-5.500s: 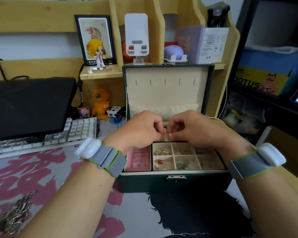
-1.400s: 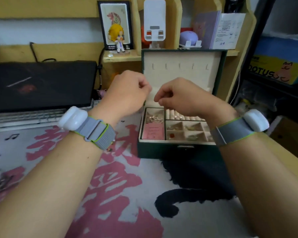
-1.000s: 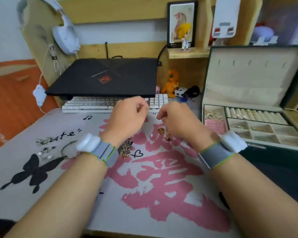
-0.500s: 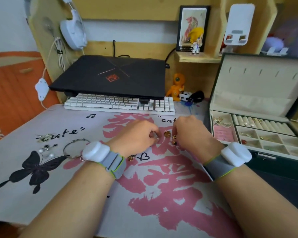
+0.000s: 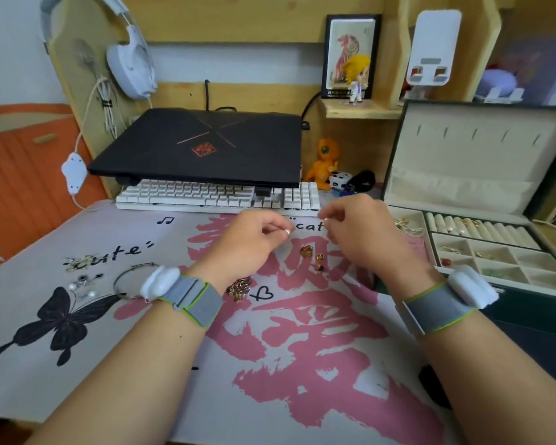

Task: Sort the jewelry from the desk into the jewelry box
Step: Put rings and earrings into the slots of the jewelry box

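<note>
I see a pale wooden shelf unit (image 5: 238, 24) rising along the back of the table (image 5: 29, 393), with a white wall (image 5: 10, 59) behind it at the left. White over-ear headphones (image 5: 130, 67) hang on the unit's left side panel, their cable running down to a small white controller (image 5: 74, 172). A closed black laptop (image 5: 203, 146) sits raised above a white mechanical keyboard (image 5: 212, 197). A grey mat printed with pink brushstrokes and a black butterfly (image 5: 302, 348) covers the table. On a small ledge I see a framed picture (image 5: 350, 53) with a blond figurine (image 5: 357, 77) in front, and an orange toy figure (image 5: 325, 163) below. Orange furniture (image 5: 16, 175) stands at the far left. Light is soft and even.
</note>
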### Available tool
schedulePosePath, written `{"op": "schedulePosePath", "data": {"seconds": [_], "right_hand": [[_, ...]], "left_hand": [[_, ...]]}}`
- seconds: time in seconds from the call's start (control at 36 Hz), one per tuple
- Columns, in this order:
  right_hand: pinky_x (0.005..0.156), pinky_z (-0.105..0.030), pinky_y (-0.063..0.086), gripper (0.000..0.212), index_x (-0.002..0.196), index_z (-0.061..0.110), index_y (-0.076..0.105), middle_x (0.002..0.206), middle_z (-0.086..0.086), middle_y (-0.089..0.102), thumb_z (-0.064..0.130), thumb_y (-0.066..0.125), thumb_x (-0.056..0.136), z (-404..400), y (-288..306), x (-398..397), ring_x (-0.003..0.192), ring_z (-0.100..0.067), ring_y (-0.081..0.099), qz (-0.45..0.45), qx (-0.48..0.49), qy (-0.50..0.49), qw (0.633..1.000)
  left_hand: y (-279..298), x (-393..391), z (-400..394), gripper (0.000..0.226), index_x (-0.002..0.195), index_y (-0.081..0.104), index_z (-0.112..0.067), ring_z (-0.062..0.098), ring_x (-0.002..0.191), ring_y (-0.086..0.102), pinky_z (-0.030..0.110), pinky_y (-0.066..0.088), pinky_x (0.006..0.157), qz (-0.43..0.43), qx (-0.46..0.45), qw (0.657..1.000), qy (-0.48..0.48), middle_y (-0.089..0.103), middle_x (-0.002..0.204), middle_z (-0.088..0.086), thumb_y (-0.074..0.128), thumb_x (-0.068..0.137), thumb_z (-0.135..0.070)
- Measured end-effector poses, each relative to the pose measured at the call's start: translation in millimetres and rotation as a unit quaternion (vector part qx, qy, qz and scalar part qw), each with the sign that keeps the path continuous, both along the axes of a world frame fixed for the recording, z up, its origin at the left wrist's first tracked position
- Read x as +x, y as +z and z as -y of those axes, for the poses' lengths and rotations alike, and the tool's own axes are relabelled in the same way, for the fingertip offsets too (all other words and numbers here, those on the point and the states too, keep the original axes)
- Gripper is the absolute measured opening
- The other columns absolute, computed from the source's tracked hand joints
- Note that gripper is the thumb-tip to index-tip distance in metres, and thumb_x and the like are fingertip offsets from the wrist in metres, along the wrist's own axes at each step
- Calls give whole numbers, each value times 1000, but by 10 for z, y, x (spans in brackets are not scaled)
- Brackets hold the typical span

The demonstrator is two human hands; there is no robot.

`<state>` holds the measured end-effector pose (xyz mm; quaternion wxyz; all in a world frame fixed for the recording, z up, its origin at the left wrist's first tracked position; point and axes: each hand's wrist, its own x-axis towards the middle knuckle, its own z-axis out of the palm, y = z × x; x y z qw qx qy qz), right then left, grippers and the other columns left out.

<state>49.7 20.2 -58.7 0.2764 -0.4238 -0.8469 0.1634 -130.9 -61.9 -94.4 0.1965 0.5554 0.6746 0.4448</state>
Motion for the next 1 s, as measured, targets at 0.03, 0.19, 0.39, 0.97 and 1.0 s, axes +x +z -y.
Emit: {"op": "schedulePosePath", "data": {"seconds": [0.03,0.19,0.39,0.97,1.0], "right_hand": [[79,-21,47,26,114,22,76,98,1,75,12,57,99,-4,4,15,94,-15,69,-5,0,1,1000],[86,-24,51,26,118,21,76,105,2,75,15,58,100,-5,76,56,101,-16,68,-37,3,5,999],[83,-27,55,21,111,23,78,88,8,71,15,62,98,-347,563,780,83,-12,67,-82,10,-50,995],[64,-16,53,11,90,23,75,74,4,74,12,76,88,-1194,227,1936,64,-2,67,18,-56,17,998],[65,-15,52,12,89,25,76,75,6,74,13,77,88,-1207,219,1924,65,0,66,22,-51,15,998]], "left_hand": [[-3,9,-2,19,98,74,-33,-1,75,63,24,49,77,21,8,1000,-2,73,91,-11,66,99,-16],[93,144,-45,18,100,77,-30,6,81,70,28,54,78,94,33,995,-5,78,94,-5,71,95,-14],[652,749,-553,8,99,79,-23,7,71,68,22,53,64,42,67,995,-65,75,84,-7,72,95,-20],[574,1778,-1661,12,101,82,-25,-7,76,59,-1,38,58,-118,-31,982,-142,72,87,-16,72,96,-29],[563,1775,-1679,13,102,82,-26,-8,78,60,-1,38,59,-123,-34,981,-147,73,89,-15,72,95,-29]]}}
